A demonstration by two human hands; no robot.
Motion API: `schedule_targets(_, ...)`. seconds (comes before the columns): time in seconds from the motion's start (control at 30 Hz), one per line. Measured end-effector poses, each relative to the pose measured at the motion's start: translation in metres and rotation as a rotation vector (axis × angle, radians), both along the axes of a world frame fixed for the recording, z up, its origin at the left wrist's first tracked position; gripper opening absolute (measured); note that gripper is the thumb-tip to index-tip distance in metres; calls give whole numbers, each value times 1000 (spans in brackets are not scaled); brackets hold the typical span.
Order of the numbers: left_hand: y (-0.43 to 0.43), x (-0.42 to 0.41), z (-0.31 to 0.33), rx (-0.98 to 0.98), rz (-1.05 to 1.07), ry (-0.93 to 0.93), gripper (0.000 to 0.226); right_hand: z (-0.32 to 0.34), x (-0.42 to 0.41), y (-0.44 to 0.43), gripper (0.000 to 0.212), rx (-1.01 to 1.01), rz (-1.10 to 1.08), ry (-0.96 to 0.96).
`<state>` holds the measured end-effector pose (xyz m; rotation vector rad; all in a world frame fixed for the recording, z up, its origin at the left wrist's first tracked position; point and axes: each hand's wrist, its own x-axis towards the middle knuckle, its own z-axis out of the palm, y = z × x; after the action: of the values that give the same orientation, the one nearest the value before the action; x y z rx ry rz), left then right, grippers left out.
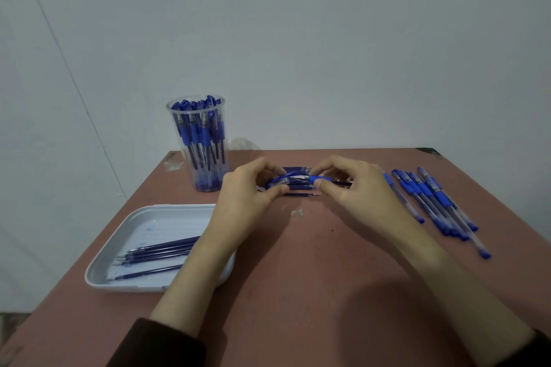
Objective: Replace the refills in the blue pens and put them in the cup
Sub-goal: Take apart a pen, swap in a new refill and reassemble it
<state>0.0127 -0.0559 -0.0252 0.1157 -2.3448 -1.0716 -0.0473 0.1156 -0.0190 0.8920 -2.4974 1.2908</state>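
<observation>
Both hands hold one blue pen [301, 179] level above the table's middle. My left hand [250, 191] pinches its capped clear end. My right hand [351, 188] pinches the blue rubber grip end. Under the pen lies a small pile of loose blue refills [299, 188], partly hidden by my fingers. A clear plastic cup [199, 140] full of several blue pens stands upright at the back left.
A white tray [140, 235] at the front left holds several dark blue refills [158, 250]. Several capped blue pens [432, 199] lie in a row on the right. A small scrap [297, 213] lies on the reddish table [313, 277]. A wall rises behind.
</observation>
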Motion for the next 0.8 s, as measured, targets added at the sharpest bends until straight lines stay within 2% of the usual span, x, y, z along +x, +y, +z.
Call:
schedule_targets(0.1,0,0,0,5,-22,8,25,-1,-1,-1,13,57,-16,33)
schedule_targets(0.27,3,1,-1,-65,-103,-40,17,-3,5,-6,18,89,21,53)
schedule_targets(0.53,4,4,0,-111,-117,-7,20,5,11,-1,37,36,136,-139)
schedule_targets(0.8,2,6,6,-73,-146,14,21,8,14,-4,37,-57,172,-188)
